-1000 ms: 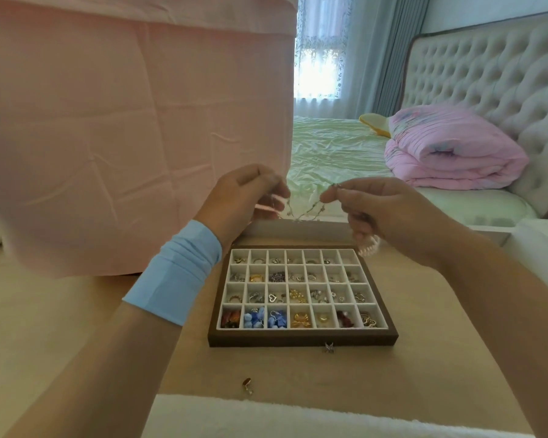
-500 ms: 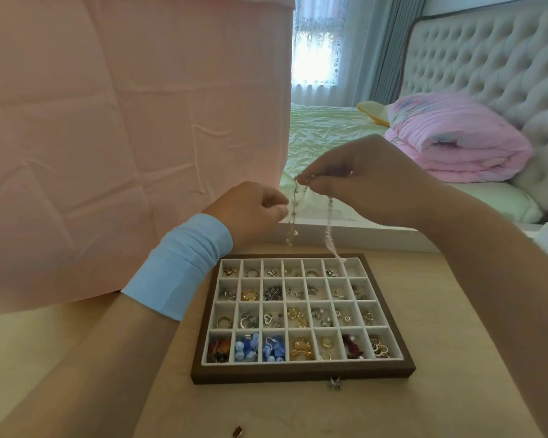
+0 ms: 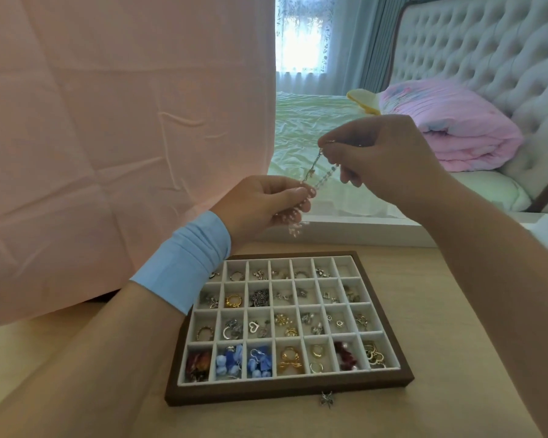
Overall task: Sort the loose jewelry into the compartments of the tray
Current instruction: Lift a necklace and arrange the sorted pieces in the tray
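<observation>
Table [image 3: 456, 390]: bare wood lies right of the tray and in front of it.
Tray [image 3: 285, 394]: most cells are filled; we judge the far-right corner cell [image 3: 345, 267] free.
Right hand [image 3: 383, 159]: fingertips pinch the chain's upper end.
Left hand [image 3: 260, 202]: lower and nearer the tray, pinching the chain's lower end.
Chain [image 3: 325, 175]: slants upper right to lower left, in the air beyond the tray's far edge; we'd lower it toward us.
Butterfly charm [image 3: 326, 399]: loose, just beside the tray's near edge.
</observation>
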Available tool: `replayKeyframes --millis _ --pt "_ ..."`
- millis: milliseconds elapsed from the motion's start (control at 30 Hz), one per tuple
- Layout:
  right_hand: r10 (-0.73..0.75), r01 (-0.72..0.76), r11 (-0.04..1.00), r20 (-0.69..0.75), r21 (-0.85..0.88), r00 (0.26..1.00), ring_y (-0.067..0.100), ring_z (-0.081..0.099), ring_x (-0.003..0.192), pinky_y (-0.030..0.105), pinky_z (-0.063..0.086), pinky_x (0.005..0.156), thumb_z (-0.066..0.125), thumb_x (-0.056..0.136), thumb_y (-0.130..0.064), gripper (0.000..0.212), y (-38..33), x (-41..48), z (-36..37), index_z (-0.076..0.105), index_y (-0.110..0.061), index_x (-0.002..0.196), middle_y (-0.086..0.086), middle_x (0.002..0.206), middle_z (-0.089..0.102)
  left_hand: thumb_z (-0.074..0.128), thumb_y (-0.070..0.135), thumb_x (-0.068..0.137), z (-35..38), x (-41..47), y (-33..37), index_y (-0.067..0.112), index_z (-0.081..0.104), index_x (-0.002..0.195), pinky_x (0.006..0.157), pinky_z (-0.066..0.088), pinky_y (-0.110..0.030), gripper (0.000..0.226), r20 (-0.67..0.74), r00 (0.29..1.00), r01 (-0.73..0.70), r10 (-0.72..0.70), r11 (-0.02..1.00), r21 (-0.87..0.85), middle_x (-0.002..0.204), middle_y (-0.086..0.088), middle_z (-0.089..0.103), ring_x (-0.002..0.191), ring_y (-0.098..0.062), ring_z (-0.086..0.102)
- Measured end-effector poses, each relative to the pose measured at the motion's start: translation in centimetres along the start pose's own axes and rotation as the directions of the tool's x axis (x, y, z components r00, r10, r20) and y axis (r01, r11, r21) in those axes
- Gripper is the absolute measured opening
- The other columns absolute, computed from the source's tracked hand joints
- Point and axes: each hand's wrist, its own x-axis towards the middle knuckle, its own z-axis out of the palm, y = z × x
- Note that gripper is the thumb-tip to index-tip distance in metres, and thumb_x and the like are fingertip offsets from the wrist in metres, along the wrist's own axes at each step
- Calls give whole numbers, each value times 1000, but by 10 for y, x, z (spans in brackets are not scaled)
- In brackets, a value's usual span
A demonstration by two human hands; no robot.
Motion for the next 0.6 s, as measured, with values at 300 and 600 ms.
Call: replayKeyframes --millis 300,600 --pt "128 -129 984 14 119 992 12 64 56 28 57 58 71 90 -7 12 29 -11 2 79 -11 97 -6 63 72 56 18 97 -5 -4 1 3 70 113 80 48 -20 26 265 952 54 -154 936 348 72 14 67 69 -6 56" --pt "225 -172 959 235 -227 946 6 62 55 15 48 53 64 94 -8 21 48 -29 -3 78 -25 94 -5 76 72 67 27 90 6 4 12 13 77 92 93 53 -34 17 80 996 -9 -39 847 532 87 1 76 84 -15 70"
